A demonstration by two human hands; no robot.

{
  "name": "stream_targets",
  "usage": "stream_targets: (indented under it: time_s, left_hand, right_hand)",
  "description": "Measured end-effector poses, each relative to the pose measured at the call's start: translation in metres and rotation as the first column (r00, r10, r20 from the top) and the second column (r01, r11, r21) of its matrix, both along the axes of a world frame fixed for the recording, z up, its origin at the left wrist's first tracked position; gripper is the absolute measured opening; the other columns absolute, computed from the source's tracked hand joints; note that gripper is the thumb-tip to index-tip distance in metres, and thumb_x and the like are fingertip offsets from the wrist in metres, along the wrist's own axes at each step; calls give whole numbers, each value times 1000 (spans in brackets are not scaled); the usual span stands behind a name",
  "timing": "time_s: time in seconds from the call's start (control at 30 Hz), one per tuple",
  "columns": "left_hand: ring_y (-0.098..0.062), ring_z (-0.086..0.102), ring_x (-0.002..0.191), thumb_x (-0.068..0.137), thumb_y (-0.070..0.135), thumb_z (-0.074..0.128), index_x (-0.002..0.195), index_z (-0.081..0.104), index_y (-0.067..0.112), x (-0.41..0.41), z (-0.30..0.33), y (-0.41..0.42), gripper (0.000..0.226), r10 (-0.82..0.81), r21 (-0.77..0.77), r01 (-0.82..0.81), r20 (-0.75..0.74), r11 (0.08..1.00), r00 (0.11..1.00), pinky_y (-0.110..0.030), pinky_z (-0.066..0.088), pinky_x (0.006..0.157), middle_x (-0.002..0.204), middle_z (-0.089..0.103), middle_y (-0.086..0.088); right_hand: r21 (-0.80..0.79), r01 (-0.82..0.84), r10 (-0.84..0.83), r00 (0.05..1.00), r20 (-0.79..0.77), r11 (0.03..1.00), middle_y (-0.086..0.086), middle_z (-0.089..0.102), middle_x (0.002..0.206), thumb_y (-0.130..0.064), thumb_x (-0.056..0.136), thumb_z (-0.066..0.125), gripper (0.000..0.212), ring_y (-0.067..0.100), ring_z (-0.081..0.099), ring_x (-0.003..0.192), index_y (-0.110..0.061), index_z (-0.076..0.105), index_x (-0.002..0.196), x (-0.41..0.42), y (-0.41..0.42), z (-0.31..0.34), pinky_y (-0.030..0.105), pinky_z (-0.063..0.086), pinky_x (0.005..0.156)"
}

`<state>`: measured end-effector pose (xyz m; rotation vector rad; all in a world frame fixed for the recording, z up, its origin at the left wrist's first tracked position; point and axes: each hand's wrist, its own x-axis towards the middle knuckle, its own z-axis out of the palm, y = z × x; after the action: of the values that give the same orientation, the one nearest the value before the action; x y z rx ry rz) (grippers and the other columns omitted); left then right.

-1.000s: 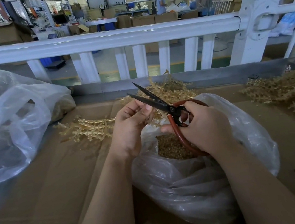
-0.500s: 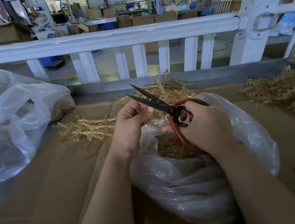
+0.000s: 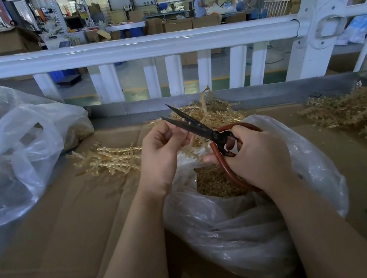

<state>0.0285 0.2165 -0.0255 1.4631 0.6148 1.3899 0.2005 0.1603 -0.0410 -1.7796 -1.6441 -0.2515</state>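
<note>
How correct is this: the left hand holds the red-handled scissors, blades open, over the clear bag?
Wrong hand. In the head view the right hand holds the red-handled scissors, blades open, over the clear bag; the left hand pinches a small golden sprig.

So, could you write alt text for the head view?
The right hand holds open red-handled scissors over a clear plastic bag of small golden pieces, while the left hand pinches a golden sprig at the blades. More sprigs lie on the cardboard.

Red-hdl scissors (image 3: 200,128) open, tips up-left.
</note>
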Motion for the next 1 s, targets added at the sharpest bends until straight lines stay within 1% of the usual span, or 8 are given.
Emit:
stream_targets:
  time_s: [0.13,0.23,0.43,0.57,0.7,0.83,0.93,1.0]
  left_hand:
    - [-11,59,71,95,-8,53,93,65,1,0,1,-1,16,19,-1,-19,-15,1000,1000,-21,48,70,75,67,3]
    - [-15,56,72,95,-7,53,94,65,-2,0,2,-2,14,29,2,-29,-18,1000,999,-23,48,70,76,65,-4]
    - [-13,57,72,95,-7,53,99,62,-13,0,2,-2,11,22,-10,-22,-3,1000,1000,-21,49,71,77,64,-7]
    - [-15,53,70,94,-8,52,99,58,-18,0,4,-3,13,12,-21,-12,11,1000,1000,-21,48,71,77,60,-9]
    - [-14,51,68,96,-8,51,92,55,-18,1,6,-4,11,27,-17,-27,-10,1000,1000,-23,46,72,74,55,-10]
    - [-21,51,71,94,-11,52,89,55,-16,2,4,-5,8,127,38,-124,-95,992,987,-25,46,72,73,54,-15]
    - [-16,55,71,92,-13,53,87,58,-13,4,3,-6,7,188,102,-172,-177,980,966,-22,48,69,74,58,-16]
    - [-11,56,70,91,-13,53,85,59,-11,5,3,-7,8,206,118,-184,-207,976,956,-20,48,69,75,60,-10]
  right_hand:
    - [19,1,0,1000,-22,1000,-24,53,72,-103,63,19,89,-9,43,61,-30,64,87,-2,0,1,9,32,54]
    - [15,-3,3,1000,-14,1000,-23,54,69,-102,64,22,85,-9,45,62,-30,63,84,-1,-1,1,9,31,53]
    - [-2,-23,23,1000,-18,1000,-20,59,70,-99,64,28,83,-6,48,61,-28,66,86,0,-3,4,10,36,54]
    - [-10,-41,40,999,-23,999,-17,65,73,-95,66,35,80,1,56,63,-26,69,88,0,-3,4,14,44,56]
    - [1,-52,52,998,-25,999,-16,69,78,-95,66,38,81,3,60,68,-25,71,92,0,-3,4,19,51,61]
    - [1,-29,29,999,-21,1000,-19,63,73,-97,66,32,81,-1,55,62,-28,67,87,-2,-4,4,15,46,56]
    - [17,-10,11,1000,-20,1000,-23,55,69,-95,68,35,73,-9,47,59,-29,64,82,-2,-5,4,9,35,52]
    - [21,-1,2,1000,-16,1000,-23,54,69,-92,70,43,68,-11,44,59,-29,63,82,-2,-5,4,8,31,51]
